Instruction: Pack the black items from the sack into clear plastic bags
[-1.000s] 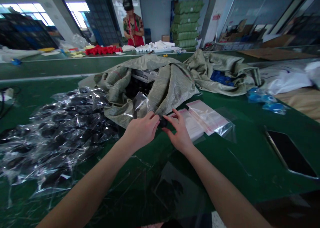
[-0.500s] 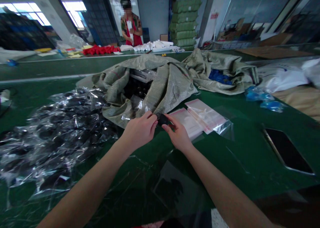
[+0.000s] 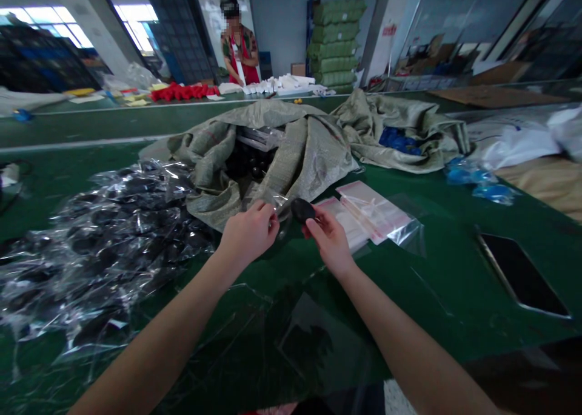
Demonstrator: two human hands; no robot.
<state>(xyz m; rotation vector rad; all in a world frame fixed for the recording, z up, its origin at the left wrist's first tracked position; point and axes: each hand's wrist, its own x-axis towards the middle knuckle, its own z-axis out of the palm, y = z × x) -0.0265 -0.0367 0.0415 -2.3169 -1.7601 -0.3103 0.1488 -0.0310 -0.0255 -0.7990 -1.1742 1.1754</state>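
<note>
My right hand (image 3: pixel 333 243) grips a black, rounded, disc-like piece (image 3: pixel 302 210) between thumb and fingers above the green table. Beside it, my left hand (image 3: pixel 250 234) is closed on a clear plastic bag (image 3: pixel 282 205), whose thin film spreads toward the black piece. Whether the film touches the piece I cannot tell. Just behind both hands lies a woven sack (image 3: pixel 313 154), its mouth showing dark round pieces (image 3: pixel 257 165) inside. Near my right hand are stacks of flat clear bags (image 3: pixel 373 209) with pinkish edges. Left of my left hand spreads a heap of bagged black pieces (image 3: pixel 113 251).
A phone (image 3: pixel 522 272) lies on the table at right. Another woven sack (image 3: pixel 409 108) holds blue pieces (image 3: pixel 400 140). Bagged blue pieces (image 3: pixel 493 192) sit nearby. Across the far table, a person in a red apron (image 3: pixel 248 72) handles white strips near red pieces (image 3: pixel 182 91).
My hands have moved slightly apart. The black piece is turned and stays in my right hand, while the clear film shows more at my left hand. The far person's hands have shifted.
</note>
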